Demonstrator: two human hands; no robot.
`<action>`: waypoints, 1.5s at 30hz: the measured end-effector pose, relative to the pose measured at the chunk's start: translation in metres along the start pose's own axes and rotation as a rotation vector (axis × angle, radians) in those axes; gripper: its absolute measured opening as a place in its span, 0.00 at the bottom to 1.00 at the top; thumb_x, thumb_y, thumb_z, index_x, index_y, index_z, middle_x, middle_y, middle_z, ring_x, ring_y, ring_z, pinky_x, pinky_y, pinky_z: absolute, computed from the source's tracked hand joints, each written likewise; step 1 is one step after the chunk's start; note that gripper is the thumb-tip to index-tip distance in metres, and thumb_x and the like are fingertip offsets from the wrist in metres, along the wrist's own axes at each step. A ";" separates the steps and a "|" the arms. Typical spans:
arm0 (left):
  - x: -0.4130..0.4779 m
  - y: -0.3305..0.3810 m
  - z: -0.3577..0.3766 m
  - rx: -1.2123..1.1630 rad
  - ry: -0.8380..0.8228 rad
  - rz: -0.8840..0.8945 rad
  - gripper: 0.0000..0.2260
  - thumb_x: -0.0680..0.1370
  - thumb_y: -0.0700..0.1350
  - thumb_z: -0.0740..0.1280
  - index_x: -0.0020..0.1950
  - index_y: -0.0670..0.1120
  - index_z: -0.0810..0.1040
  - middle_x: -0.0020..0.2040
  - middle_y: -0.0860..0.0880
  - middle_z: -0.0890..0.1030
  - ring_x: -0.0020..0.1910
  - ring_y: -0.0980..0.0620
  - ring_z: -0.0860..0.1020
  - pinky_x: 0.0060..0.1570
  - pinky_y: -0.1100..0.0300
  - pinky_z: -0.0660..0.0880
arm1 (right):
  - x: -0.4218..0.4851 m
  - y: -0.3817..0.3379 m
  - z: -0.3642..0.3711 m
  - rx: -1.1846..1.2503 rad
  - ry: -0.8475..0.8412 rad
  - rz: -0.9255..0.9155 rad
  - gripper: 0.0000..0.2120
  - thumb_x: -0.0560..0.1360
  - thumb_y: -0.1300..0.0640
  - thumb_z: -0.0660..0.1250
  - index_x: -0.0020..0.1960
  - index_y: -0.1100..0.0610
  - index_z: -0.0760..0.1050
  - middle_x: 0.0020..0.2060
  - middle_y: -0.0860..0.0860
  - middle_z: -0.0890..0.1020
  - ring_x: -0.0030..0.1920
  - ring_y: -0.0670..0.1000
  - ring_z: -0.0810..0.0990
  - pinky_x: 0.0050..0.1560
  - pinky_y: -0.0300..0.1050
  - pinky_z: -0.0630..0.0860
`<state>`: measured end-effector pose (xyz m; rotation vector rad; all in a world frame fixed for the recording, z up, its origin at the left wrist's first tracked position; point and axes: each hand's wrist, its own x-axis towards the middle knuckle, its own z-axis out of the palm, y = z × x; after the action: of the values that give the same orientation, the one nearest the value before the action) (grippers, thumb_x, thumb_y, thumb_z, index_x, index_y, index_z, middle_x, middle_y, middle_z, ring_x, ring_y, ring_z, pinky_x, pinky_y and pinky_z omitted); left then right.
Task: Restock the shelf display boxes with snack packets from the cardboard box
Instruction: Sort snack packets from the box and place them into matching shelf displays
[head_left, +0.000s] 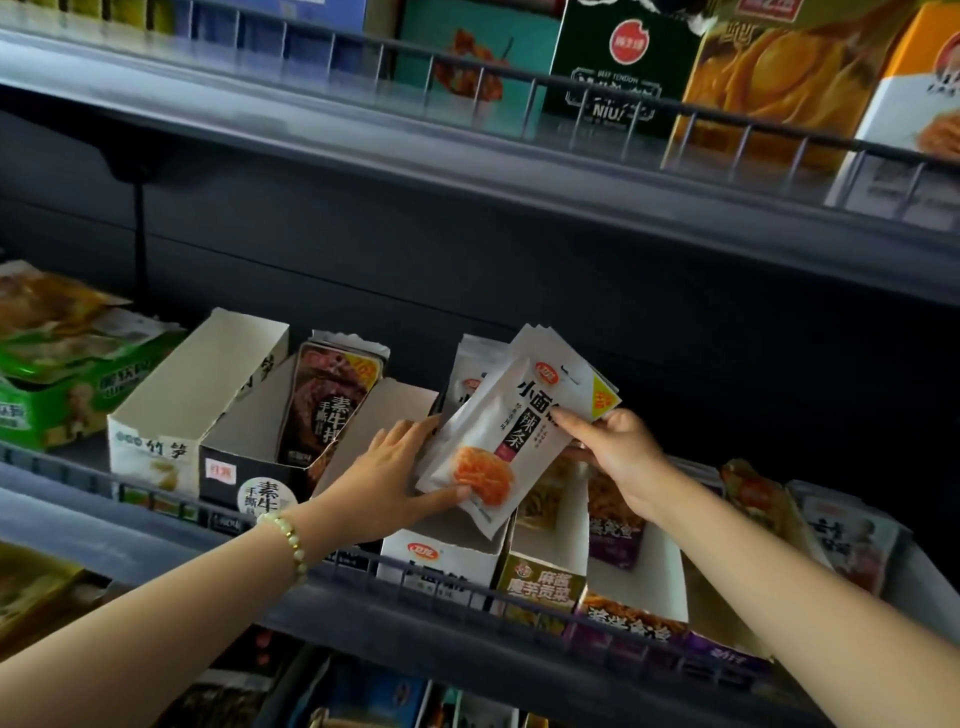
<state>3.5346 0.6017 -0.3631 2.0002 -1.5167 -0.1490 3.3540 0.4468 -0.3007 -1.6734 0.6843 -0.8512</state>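
Observation:
A stack of white snack packets (498, 431) with black characters and an orange food picture tilts over a white display box (439, 558) on the middle shelf. My left hand (400, 467) holds the stack's lower left edge, thumb under the bottom corner. My right hand (613, 447) pinches the stack's right side near the top. More white packets (467, 374) stand behind in the same box. The cardboard box is out of view.
Left of the white box sit a black display box (249, 467) with dark packets and a white box (171, 415) marked with bamboo shoots. Olive and purple boxes (618, 613) stand to the right. A wire rail (363, 558) fronts the shelf. Tall cartons fill the upper shelf (623, 67).

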 end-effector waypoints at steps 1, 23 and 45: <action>0.000 0.001 0.001 0.065 -0.020 -0.012 0.49 0.64 0.77 0.59 0.77 0.51 0.53 0.70 0.51 0.62 0.69 0.50 0.61 0.69 0.49 0.64 | 0.000 0.000 0.001 -0.036 -0.008 -0.009 0.03 0.74 0.60 0.70 0.46 0.54 0.78 0.46 0.51 0.84 0.43 0.45 0.83 0.46 0.40 0.80; -0.019 -0.021 0.002 0.114 -0.075 0.018 0.14 0.78 0.62 0.57 0.49 0.54 0.75 0.54 0.56 0.71 0.43 0.57 0.77 0.48 0.57 0.78 | 0.059 -0.007 0.028 -0.774 -0.191 -0.235 0.16 0.70 0.60 0.75 0.55 0.63 0.79 0.50 0.56 0.83 0.51 0.56 0.81 0.54 0.50 0.77; -0.018 -0.023 0.007 0.172 -0.014 0.032 0.17 0.79 0.61 0.57 0.42 0.50 0.75 0.45 0.54 0.72 0.39 0.55 0.77 0.43 0.56 0.78 | 0.068 0.006 0.025 -0.793 -0.100 -0.332 0.24 0.75 0.57 0.70 0.68 0.55 0.68 0.67 0.52 0.72 0.66 0.52 0.71 0.59 0.40 0.65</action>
<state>3.5443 0.6186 -0.3856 2.1104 -1.6171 -0.0190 3.4135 0.4048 -0.2967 -2.5787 0.7344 -0.7570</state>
